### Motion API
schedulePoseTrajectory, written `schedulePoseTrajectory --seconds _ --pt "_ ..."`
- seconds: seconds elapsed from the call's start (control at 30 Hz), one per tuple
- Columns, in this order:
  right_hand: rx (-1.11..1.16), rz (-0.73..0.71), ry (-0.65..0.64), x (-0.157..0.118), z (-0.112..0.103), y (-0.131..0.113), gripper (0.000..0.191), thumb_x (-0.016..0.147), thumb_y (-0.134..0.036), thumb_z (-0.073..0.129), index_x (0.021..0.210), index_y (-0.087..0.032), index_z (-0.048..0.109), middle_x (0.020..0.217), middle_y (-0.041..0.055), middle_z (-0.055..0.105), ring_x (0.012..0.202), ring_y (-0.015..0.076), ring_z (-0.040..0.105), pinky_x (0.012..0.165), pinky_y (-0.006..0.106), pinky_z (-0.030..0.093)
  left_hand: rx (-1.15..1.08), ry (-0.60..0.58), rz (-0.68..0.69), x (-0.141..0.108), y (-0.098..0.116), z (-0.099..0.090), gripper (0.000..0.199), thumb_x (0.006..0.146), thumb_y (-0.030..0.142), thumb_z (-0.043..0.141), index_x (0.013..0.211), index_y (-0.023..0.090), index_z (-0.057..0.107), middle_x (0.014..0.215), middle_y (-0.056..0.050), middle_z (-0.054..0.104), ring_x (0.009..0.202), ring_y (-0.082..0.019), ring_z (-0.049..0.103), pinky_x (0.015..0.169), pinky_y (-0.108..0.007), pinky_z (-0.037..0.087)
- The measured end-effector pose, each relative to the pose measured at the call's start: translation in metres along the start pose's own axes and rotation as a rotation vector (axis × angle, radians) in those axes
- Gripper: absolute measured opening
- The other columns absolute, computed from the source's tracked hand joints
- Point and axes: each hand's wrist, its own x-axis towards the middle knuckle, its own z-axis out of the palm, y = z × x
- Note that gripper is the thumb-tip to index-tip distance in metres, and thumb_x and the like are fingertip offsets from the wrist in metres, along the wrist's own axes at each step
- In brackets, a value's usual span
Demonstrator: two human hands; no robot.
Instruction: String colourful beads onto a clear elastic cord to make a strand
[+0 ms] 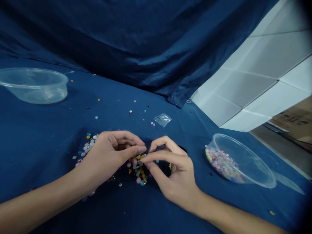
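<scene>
Left hand [110,154], right hand [176,167] | both half-closed at beads [138,180], hold unclear | blue cloth [48,130] | pale tiles [246,71]

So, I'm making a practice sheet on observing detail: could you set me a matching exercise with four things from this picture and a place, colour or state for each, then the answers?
Things
1. bowl of beads
2. hanging cloth
3. small plastic packet
4. tiles

Place, colour or state
A. Clear and crinkled
B. Pale, in the upper right of the picture
C. Set down to the right of the right hand
D. Dark blue, across the top of the picture

Right pairs: 1-C, 2-D, 3-A, 4-B
</scene>
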Motion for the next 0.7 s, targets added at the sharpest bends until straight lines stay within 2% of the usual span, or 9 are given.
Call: schedulePoseTrajectory --seconds 0.13,0.23,0.3,0.47,0.57,0.7 --pt "-0.044 -0.007 0.011 -0.0004 0.0004 -0.0013 0.021 0.085 -0.005 0.061 0.088 -0.018 0.078 0.087 0.0033 0.053 0.079 0.0135 0.057 0.068 0.031 0.047 0.000 -0.012 0.004 -0.0002 0.0012 -0.0001 0.005 0.076 0.027 0.077 0.075 0.022 0.075 0.063 0.002 0.068 0.054 -0.007 0.058 0.051 -0.010 0.046" --pt "-0.034 0.037 0.027 0.0004 0.0009 0.0000 0.016 0.084 -0.006 0.064 0.086 -0.018 0.073 0.084 0.0015 0.053 0.078 0.0136 0.055 0.069 0.031 0.046 0.001 -0.017 0.002 -0.0010 0.0012 -0.0004 0.005 0.077 0.026 0.077 0.076 0.022 0.075 0.063 0.002 0.067 0.053 -0.007 0.058 0.051 -0.010 0.046" --pt "0.009 0.102 0.031 0.0011 0.0017 0.0010 0.013 0.081 -0.008 0.066 0.088 -0.019 0.067 0.086 0.0010 0.055 0.079 0.0146 0.055 0.069 0.032 0.047 0.005 -0.013 -0.002 -0.0011 0.0005 -0.0002 0.005 0.077 0.026 0.078 0.077 0.022 0.075 0.063 0.003 0.067 0.053 -0.007 0.057 0.051 -0.009 0.046" --pt "0.245 0.314 -0.013 0.0045 0.0043 0.0012 0.035 0.078 -0.014 0.070 0.108 -0.021 0.053 0.101 0.0036 0.064 0.092 0.0198 0.062 0.081 0.039 0.050 -0.018 -0.031 -0.002 -0.0004 -0.0015 0.0015 0.006 0.076 0.025 0.080 0.076 0.022 0.075 0.058 0.004 0.066 0.053 -0.006 0.058 0.052 -0.007 0.046" --pt "0.356 0.442 -0.057 0.0064 0.0054 -0.0001 0.040 0.075 -0.018 0.075 0.109 -0.021 0.055 0.098 0.0041 0.067 0.092 0.0216 0.065 0.083 0.040 0.050 -0.045 -0.051 -0.005 -0.0015 -0.0007 0.0026 0.003 0.079 0.023 0.078 0.077 0.022 0.075 0.063 0.003 0.069 0.054 -0.006 0.059 0.052 -0.009 0.047" --pt "0.502 0.560 -0.048 0.0068 0.0064 -0.0006 0.040 0.073 -0.021 0.080 0.106 -0.023 0.059 0.094 0.0031 0.068 0.090 0.0217 0.067 0.079 0.038 0.053 -0.055 -0.034 -0.029 -0.0022 0.0018 0.0045 0.004 0.077 0.023 0.078 0.076 0.022 0.075 0.064 0.003 0.069 0.054 -0.007 0.059 0.052 -0.011 0.048"
